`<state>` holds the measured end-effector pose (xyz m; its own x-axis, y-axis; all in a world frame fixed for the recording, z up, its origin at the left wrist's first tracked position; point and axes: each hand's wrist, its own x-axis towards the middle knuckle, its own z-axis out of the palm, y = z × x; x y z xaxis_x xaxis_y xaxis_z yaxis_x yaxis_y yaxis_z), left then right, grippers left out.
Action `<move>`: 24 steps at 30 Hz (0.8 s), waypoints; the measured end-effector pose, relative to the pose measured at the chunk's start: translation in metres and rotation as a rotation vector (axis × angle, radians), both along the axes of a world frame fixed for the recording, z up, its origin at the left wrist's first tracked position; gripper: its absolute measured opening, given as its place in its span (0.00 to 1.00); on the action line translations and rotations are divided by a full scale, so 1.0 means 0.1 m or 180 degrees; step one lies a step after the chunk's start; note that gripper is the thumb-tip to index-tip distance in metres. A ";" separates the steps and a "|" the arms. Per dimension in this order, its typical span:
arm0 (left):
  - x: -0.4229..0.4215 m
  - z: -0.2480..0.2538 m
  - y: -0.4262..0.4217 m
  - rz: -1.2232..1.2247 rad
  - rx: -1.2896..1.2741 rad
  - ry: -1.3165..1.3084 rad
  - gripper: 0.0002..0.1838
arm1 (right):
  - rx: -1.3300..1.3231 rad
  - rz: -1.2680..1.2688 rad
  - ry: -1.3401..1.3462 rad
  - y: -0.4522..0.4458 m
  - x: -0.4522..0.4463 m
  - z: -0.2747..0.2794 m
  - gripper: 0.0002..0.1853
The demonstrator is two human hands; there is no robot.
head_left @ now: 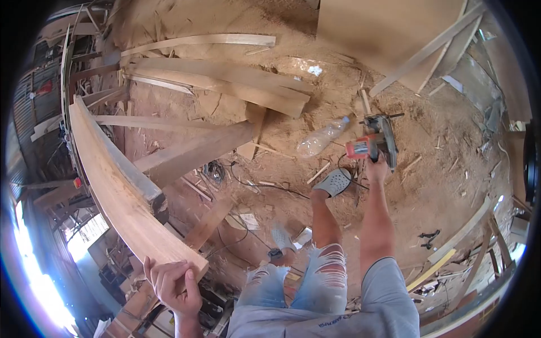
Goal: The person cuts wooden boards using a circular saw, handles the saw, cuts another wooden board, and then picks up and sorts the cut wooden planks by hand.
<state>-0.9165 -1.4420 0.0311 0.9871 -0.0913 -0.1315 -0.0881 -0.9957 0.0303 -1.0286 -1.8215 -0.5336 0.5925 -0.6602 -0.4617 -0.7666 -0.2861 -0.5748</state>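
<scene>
My right hand (pixel 377 167) is wrapped round the handle of a red and black circular saw (pixel 369 145), held out ahead of me and to the right. My left hand (pixel 176 286) is at the near end of a long curved wooden board (pixel 121 194), overlapping its lower edge. Its fingers are loosely bent and apart; whether they touch the wood is hard to tell. The board sweeps away to the upper left, beside a greyish beam (pixel 132 169).
Thick planks (pixel 225 79) and a dark beam (pixel 197 149) lie ahead on the sawdust-covered ground. A clear plastic bottle (pixel 324 138) lies near the saw. A black cable (pixel 270 186) crosses by my feet. A large sheet (pixel 389 39) is at the upper right.
</scene>
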 end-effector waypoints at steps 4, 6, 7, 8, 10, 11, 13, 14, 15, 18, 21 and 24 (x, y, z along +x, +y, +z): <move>0.01 0.01 0.00 0.0083 0.0044 0.0074 0.03 | -0.0084 0.0570 0.0825 -0.23 -0.26 -0.36 0.27; 0.02 0.00 0.01 0.0109 0.0031 0.0039 0.04 | -0.0124 0.0874 0.1224 -0.15 -0.32 -0.43 0.29; 0.02 0.00 0.01 0.0116 0.0022 0.0031 0.04 | -0.0233 0.1043 0.1363 -0.07 -0.36 -0.46 0.30; 0.02 0.01 0.01 0.0131 0.0010 0.0016 0.04 | -0.0352 0.1219 0.1495 -0.03 -0.37 -0.49 0.30; 0.05 0.00 0.00 0.0106 -0.0041 -0.0007 0.03 | -0.0187 0.1100 0.1703 0.12 -0.18 -0.33 0.34; 0.06 0.02 0.00 0.0104 -0.0060 -0.0019 0.03 | -0.0281 0.0956 0.1627 0.24 -0.11 -0.29 0.34; 0.05 0.03 0.05 0.0111 -0.0133 -0.0029 0.02 | -0.0737 0.1071 0.1077 0.54 -0.12 -0.32 0.33; 0.06 0.04 0.07 0.0109 -0.0187 -0.0051 0.02 | -0.0218 0.1086 0.1098 0.74 0.17 0.09 0.32; 0.08 0.07 0.05 0.0169 -0.0252 -0.0052 0.03 | 0.0363 0.1270 0.0899 0.99 0.44 0.53 0.29; 0.07 0.13 0.12 0.0132 -0.0533 -0.0052 0.05 | 0.1921 0.1793 0.0065 1.83 1.02 1.69 0.22; 0.05 0.23 0.21 0.0144 -0.0974 -0.0077 0.17 | 0.3525 0.2236 -0.0349 2.59 1.41 3.00 0.22; 0.00 0.27 0.28 0.0269 -0.1402 -0.0320 0.28 | 0.4304 0.2635 -0.0076 2.94 1.65 4.13 0.26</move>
<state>-0.9162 -1.4139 0.0580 0.9994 -0.0358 -0.0013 -0.0314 -0.8936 0.4477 -0.8633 -1.5279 -0.1201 0.5800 0.7086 -0.4018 -0.6524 0.1087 -0.7500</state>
